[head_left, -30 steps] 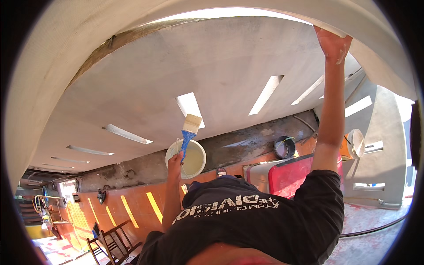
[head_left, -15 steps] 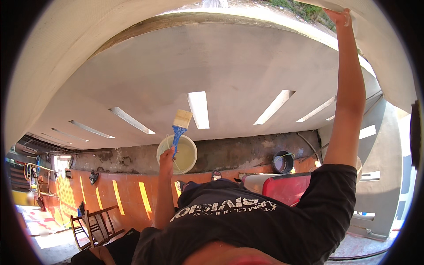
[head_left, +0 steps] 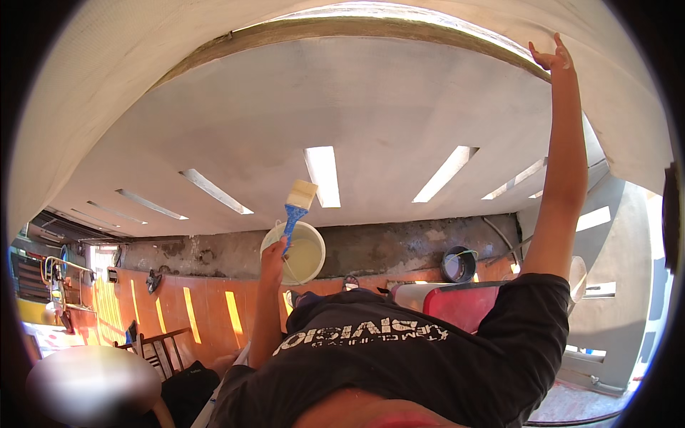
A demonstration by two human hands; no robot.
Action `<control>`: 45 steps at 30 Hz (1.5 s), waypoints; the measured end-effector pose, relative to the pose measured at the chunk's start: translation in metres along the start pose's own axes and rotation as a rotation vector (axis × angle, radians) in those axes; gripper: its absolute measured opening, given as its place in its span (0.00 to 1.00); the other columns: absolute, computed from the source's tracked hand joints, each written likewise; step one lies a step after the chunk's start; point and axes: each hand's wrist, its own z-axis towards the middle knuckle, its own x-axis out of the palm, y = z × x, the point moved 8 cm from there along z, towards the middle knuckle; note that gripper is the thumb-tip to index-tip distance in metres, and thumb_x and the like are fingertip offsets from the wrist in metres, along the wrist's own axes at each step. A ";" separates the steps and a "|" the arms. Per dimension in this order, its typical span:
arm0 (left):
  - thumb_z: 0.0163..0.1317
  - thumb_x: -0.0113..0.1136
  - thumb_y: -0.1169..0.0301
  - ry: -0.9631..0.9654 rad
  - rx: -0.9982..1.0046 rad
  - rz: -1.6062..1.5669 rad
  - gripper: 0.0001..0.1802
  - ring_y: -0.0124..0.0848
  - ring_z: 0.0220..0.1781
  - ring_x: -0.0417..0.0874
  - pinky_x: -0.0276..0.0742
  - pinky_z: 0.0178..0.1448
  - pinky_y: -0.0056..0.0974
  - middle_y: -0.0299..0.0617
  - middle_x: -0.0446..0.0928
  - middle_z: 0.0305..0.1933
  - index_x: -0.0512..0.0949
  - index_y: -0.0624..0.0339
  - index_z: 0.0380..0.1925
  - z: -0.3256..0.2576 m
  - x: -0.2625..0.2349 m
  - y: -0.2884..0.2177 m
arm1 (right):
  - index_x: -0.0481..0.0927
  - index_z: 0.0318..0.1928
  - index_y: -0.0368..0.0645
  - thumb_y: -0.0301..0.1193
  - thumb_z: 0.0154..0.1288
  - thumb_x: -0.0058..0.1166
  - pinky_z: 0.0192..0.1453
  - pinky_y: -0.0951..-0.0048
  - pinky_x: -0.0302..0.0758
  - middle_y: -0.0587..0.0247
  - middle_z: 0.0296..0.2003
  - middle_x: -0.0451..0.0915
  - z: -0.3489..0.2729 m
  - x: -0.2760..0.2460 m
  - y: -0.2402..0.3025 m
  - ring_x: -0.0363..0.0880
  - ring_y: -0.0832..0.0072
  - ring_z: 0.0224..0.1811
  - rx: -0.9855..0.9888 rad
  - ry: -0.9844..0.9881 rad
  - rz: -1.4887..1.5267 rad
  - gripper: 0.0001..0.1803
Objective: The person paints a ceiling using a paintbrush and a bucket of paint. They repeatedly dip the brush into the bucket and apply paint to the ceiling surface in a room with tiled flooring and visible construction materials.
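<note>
My left hand (head_left: 273, 253) is closed around the blue handle of a wide paintbrush (head_left: 297, 202), its pale bristles pointing up and away from me toward the grey wall (head_left: 378, 100). Below the brush stands a white bucket (head_left: 318, 246) with pale liquid inside and a thin handle. High on the right, my right hand (head_left: 558, 60) is raised with its fingers spread, against a cream sheet (head_left: 614, 93) that hangs over the wall's top edge. Nothing shows in that hand; whether it presses on the sheet, I cannot tell.
A black bucket (head_left: 459, 265) sits near the wall's foot on the right, by a red and white box-like object (head_left: 464, 305). Another person (head_left: 187, 392) is at the lower left, beside a wooden chair (head_left: 168, 353). Slots pierce the wall; a sandal (head_left: 153, 281) lies on the orange floor.
My right hand has come down slightly and its fingers have spread; the sheet now covers the greenery seen outside. My left hand and brush shifted slightly right. The other person has moved farther into view.
</note>
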 end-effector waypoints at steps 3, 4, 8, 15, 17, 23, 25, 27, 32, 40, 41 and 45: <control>0.71 0.62 0.56 0.003 -0.003 -0.010 0.19 0.22 0.39 0.77 0.71 0.43 0.32 0.35 0.82 0.39 0.86 0.63 0.40 0.000 0.003 -0.004 | 0.53 0.75 0.49 0.36 0.77 0.44 0.70 0.54 0.76 0.60 0.73 0.51 0.009 -0.020 0.007 0.60 0.57 0.72 -0.011 0.039 0.079 0.31; 0.71 0.62 0.56 0.005 0.002 -0.004 0.19 0.22 0.40 0.77 0.71 0.43 0.32 0.35 0.82 0.39 0.86 0.63 0.40 0.000 0.003 -0.006 | 0.51 0.75 0.49 0.34 0.76 0.44 0.68 0.56 0.79 0.58 0.73 0.49 0.010 -0.022 0.006 0.60 0.55 0.72 0.032 0.100 0.147 0.31; 0.71 0.62 0.55 0.023 0.027 0.040 0.19 0.22 0.41 0.77 0.71 0.44 0.33 0.36 0.83 0.40 0.85 0.63 0.41 0.002 0.005 -0.012 | 0.49 0.76 0.47 0.21 0.74 0.50 0.67 0.48 0.79 0.49 0.75 0.43 0.002 -0.045 0.014 0.57 0.49 0.73 0.013 0.107 0.235 0.37; 0.71 0.63 0.55 0.003 0.015 -0.013 0.20 0.22 0.41 0.78 0.72 0.44 0.32 0.36 0.83 0.41 0.85 0.64 0.42 0.002 0.002 -0.016 | 0.50 0.76 0.44 0.24 0.75 0.47 0.72 0.40 0.72 0.51 0.77 0.43 -0.019 -0.069 0.018 0.53 0.47 0.76 -0.037 0.233 0.143 0.34; 0.71 0.63 0.56 0.003 0.013 -0.029 0.20 0.22 0.41 0.78 0.72 0.43 0.32 0.36 0.83 0.41 0.85 0.64 0.42 -0.001 0.001 -0.018 | 0.51 0.75 0.42 0.20 0.74 0.48 0.73 0.39 0.71 0.49 0.77 0.46 -0.022 -0.079 0.014 0.52 0.46 0.77 0.042 0.296 0.186 0.34; 0.71 0.63 0.56 0.018 -0.013 -0.017 0.18 0.22 0.41 0.78 0.72 0.44 0.33 0.35 0.83 0.41 0.85 0.62 0.41 -0.003 -0.005 -0.022 | 0.60 0.71 0.34 0.27 0.76 0.47 0.72 0.50 0.70 0.45 0.73 0.57 -0.094 -0.105 -0.019 0.59 0.54 0.76 -0.283 0.271 -0.328 0.27; 0.71 0.63 0.55 0.049 -0.007 -0.016 0.19 0.22 0.41 0.78 0.71 0.44 0.34 0.34 0.83 0.41 0.85 0.61 0.41 -0.005 -0.008 -0.023 | 0.63 0.69 0.31 0.30 0.77 0.45 0.71 0.55 0.70 0.45 0.69 0.62 -0.145 -0.127 -0.063 0.64 0.57 0.73 -0.234 0.187 -0.094 0.26; 0.70 0.63 0.54 0.062 -0.019 -0.025 0.19 0.22 0.42 0.77 0.70 0.46 0.34 0.33 0.83 0.41 0.85 0.60 0.41 -0.008 -0.016 -0.023 | 0.64 0.68 0.31 0.30 0.77 0.45 0.69 0.58 0.70 0.47 0.62 0.68 -0.203 -0.141 -0.114 0.68 0.60 0.67 -0.290 0.203 -0.151 0.25; 0.71 0.61 0.53 0.110 -0.047 -0.078 0.19 0.22 0.44 0.76 0.69 0.48 0.34 0.32 0.83 0.42 0.85 0.58 0.44 -0.014 -0.033 -0.022 | 0.78 0.55 0.37 0.34 0.74 0.52 0.48 0.71 0.73 0.64 0.37 0.80 -0.344 -0.190 -0.347 0.78 0.75 0.41 0.123 0.572 -0.583 0.16; 0.73 0.58 0.54 0.260 -0.025 0.039 0.18 0.21 0.45 0.75 0.69 0.50 0.34 0.31 0.82 0.44 0.85 0.56 0.45 -0.023 -0.062 -0.022 | 0.80 0.47 0.35 0.44 0.76 0.53 0.42 0.74 0.74 0.64 0.37 0.81 -0.524 -0.237 -0.645 0.77 0.78 0.38 0.477 0.685 -1.029 0.21; 0.74 0.57 0.54 0.271 -0.030 0.057 0.18 0.21 0.45 0.75 0.69 0.50 0.34 0.31 0.82 0.44 0.84 0.56 0.46 -0.024 -0.068 -0.021 | 0.79 0.46 0.34 0.43 0.75 0.53 0.41 0.75 0.74 0.62 0.37 0.81 -0.531 -0.237 -0.660 0.77 0.78 0.37 0.439 0.661 -1.014 0.21; 0.75 0.55 0.54 0.337 -0.029 0.071 0.19 0.22 0.46 0.73 0.69 0.51 0.34 0.30 0.82 0.44 0.83 0.57 0.49 -0.021 -0.087 -0.024 | 0.77 0.46 0.38 0.39 0.80 0.48 0.38 0.73 0.77 0.64 0.35 0.80 -0.545 -0.230 -0.683 0.78 0.77 0.34 0.369 0.570 -0.824 0.15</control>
